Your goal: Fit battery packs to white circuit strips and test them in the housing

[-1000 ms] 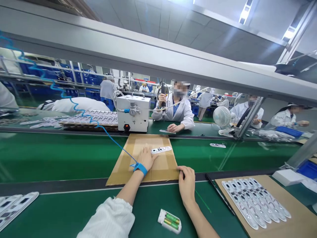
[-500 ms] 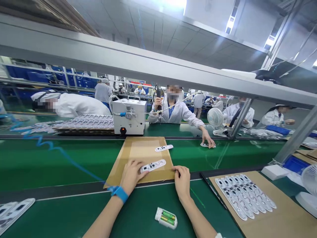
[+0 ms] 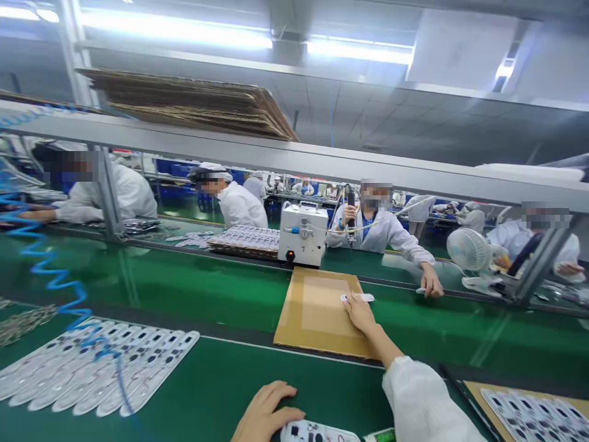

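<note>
My left hand (image 3: pixel 269 410) is low over the green bench, fingers spread apart. Its thumb is at the edge of a white oblong panel with small electronic parts (image 3: pixel 317 433), cut off by the bottom of the view. My right hand (image 3: pixel 361 314) reaches forward over the cardboard sheet (image 3: pixel 294 316). Its fingers close on a second white oblong panel (image 3: pixel 368 298), partly hidden by them. Beside the near panel, part of the case with green batteries (image 3: pixel 381 436) shows under my right sleeve.
Rows of white panels lie at left (image 3: pixel 133 350) and on cardboard at right (image 3: pixel 534 408). A coiled blue hose (image 3: pixel 64 282) hangs at left. Opposite are a white machine box (image 3: pixel 304 236), a fan (image 3: pixel 469 248) and a co-worker's hand (image 3: pixel 431 281). A metal beam (image 3: pixel 322 159) crosses above.
The view has turned left. My left hand and its panel have moved from the cardboard to the near bench. My right hand has left the cardboard's edge and taken hold of the other panel.
</note>
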{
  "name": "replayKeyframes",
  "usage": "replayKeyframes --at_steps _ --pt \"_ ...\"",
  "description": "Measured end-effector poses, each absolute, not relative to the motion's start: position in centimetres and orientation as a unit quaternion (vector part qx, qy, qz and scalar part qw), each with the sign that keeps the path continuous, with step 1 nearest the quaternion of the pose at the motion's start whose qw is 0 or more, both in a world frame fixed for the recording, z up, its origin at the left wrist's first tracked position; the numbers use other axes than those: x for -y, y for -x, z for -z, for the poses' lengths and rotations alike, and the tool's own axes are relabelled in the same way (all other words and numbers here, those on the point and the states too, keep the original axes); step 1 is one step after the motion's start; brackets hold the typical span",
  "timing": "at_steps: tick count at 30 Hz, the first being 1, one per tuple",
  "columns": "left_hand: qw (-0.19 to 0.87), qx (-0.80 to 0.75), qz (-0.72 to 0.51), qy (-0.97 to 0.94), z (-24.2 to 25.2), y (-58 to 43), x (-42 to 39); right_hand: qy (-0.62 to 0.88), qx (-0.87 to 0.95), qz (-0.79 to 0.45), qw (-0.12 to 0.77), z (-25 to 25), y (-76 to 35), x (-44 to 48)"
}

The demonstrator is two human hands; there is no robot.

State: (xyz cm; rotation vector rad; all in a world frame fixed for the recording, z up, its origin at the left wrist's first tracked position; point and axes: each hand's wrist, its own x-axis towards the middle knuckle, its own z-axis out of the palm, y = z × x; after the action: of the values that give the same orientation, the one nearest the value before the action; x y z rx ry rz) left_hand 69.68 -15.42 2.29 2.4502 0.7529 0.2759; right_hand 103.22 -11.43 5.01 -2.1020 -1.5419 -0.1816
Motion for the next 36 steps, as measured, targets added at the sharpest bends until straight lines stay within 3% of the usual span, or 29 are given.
replayKeyframes --at_steps 4,9,16,20,26,30,36 --pt "0.265 -0.261 -0.118 -0.921 -3.7 -70.3 16.8 0.734 0.646 0.044 0.203 -4.9 -96.0 15.8" --pt "0.202 -0.196 -0.2 -0.939 -1.8 -71.0 16.9 0.707 0.685 -0.003 0.176 -5.2 -89.0 24.4" --pt "0.177 -0.108 -0.169 -0.964 -0.5 -71.8 15.9 0.777 0.559 -0.113 0.266 -2.4 -93.9 35.8" --pt "0.192 -0.131 -0.195 -0.953 -0.4 -72.3 16.4 0.82 0.465 -0.029 0.333 0.0 -96.5 39.8" --pt "0.225 -0.08 -0.186 -0.953 -0.5 -73.8 16.8 0.85 0.398 0.043 0.343 -3.3 -98.7 36.9" --pt "0.269 -0.116 -0.165 -0.942 -0.6 -73.7 16.9 0.806 0.485 -0.016 0.34 -4.7 -95.7 31.9" --pt "0.284 -0.154 -0.154 -0.934 0.8 -73.9 17.1 0.781 0.542 -0.064 0.303 -3.1 -90.3 29.2"
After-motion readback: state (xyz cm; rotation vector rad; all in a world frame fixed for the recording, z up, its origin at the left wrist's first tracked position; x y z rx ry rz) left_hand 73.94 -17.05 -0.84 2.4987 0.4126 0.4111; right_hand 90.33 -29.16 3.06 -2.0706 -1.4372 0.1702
